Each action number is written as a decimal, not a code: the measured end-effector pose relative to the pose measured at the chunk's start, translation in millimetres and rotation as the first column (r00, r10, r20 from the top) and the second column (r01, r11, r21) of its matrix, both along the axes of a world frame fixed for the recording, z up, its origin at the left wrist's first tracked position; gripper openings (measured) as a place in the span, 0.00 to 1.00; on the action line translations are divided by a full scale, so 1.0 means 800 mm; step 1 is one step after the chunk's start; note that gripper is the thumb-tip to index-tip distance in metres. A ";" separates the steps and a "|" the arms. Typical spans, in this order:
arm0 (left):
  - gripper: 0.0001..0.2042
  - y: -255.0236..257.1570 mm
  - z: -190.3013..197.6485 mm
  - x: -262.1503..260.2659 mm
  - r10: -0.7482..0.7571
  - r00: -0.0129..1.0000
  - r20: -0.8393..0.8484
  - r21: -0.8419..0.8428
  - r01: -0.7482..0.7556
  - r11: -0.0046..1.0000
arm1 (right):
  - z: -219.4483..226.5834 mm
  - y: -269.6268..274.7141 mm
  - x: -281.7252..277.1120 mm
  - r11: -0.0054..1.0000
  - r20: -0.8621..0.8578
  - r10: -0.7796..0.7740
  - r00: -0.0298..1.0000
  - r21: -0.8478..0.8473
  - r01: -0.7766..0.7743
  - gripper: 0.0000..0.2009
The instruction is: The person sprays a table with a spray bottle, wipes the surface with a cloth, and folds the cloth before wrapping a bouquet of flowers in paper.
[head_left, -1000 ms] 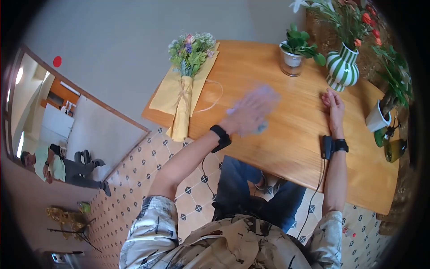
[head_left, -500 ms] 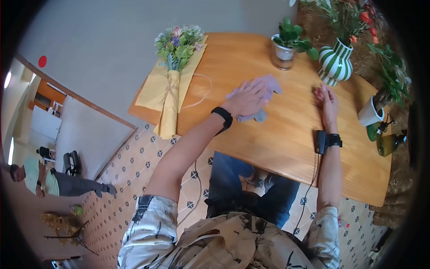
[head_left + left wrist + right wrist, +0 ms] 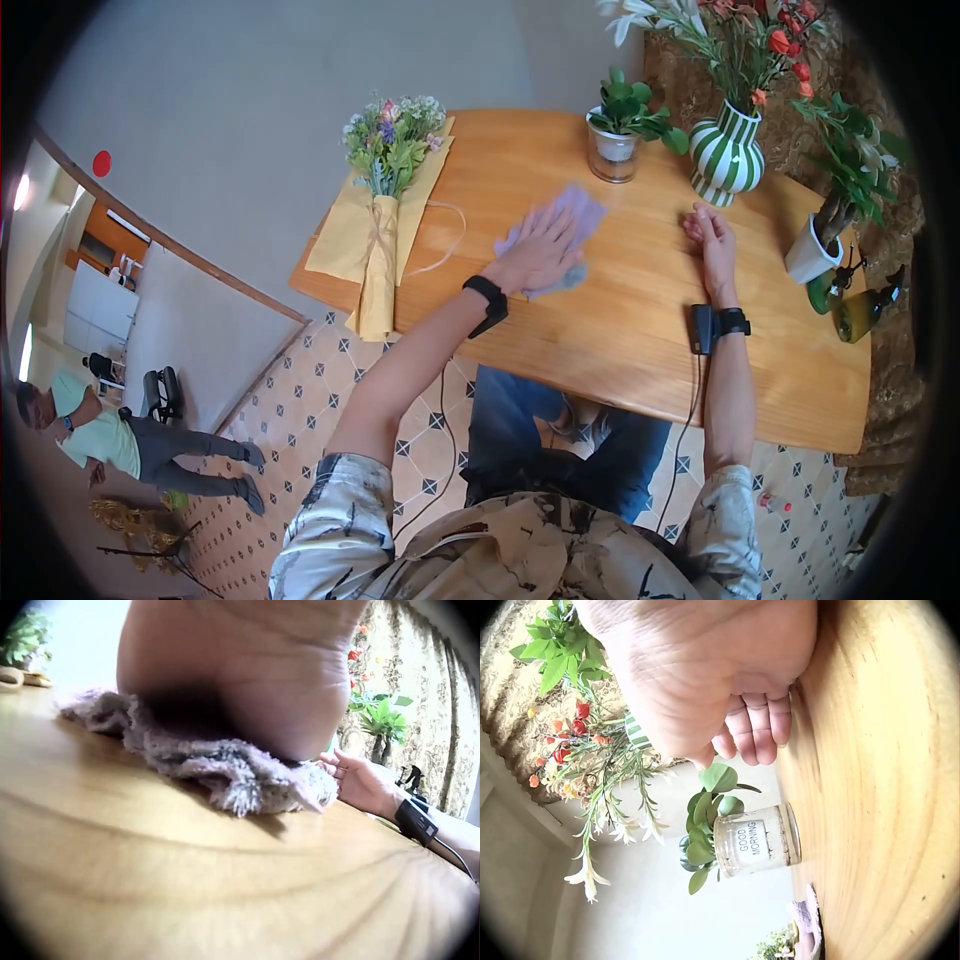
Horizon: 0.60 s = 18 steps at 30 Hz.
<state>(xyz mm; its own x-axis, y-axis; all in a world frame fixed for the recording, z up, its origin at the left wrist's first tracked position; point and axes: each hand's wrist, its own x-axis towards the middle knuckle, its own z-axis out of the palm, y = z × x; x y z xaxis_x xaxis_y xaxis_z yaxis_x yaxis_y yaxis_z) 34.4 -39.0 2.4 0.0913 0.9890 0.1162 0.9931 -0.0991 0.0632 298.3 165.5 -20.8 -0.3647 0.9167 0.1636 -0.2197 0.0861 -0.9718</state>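
Observation:
A lilac cloth (image 3: 572, 214) lies flat on the wooden table (image 3: 640, 330). My left hand (image 3: 540, 250) presses down on it with straight fingers; in the left wrist view the palm (image 3: 247, 667) sits on the fuzzy cloth (image 3: 225, 761). My right hand (image 3: 706, 232) rests on its edge on the table, fingers loosely curled and holding nothing, just in front of the green-and-white striped vase (image 3: 727, 155). The right wrist view shows that hand (image 3: 705, 675) beside a glass jar with a green plant (image 3: 754, 840).
A yellow-wrapped bouquet (image 3: 385, 215) lies at the table's left end. A jar plant (image 3: 617, 140), the striped vase of flowers, a white pot (image 3: 808, 258) and green bottles (image 3: 860, 310) stand along the back and right. Another person (image 3: 100, 440) stands on the tiled floor at left.
My left hand has slid the cloth across the table, first away to the right, then back a little toward the middle. The right hand has stayed put by the vase.

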 end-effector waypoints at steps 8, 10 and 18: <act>0.32 -0.038 0.041 0.010 -0.066 0.975 0.210 -0.265 0.122 0.956 | -0.001 0.001 0.000 1.000 0.009 -0.001 1.000 0.024 0.001 0.18; 0.32 -0.038 0.032 0.009 -0.047 0.969 0.241 -0.225 0.103 0.969 | 0.001 -0.002 -0.001 1.000 0.005 -0.008 1.000 0.020 0.008 0.17; 0.30 0.001 0.019 0.000 0.021 0.998 0.060 -0.197 -0.009 0.980 | -0.002 -0.002 0.000 1.000 -0.010 0.003 1.000 0.023 -0.003 0.17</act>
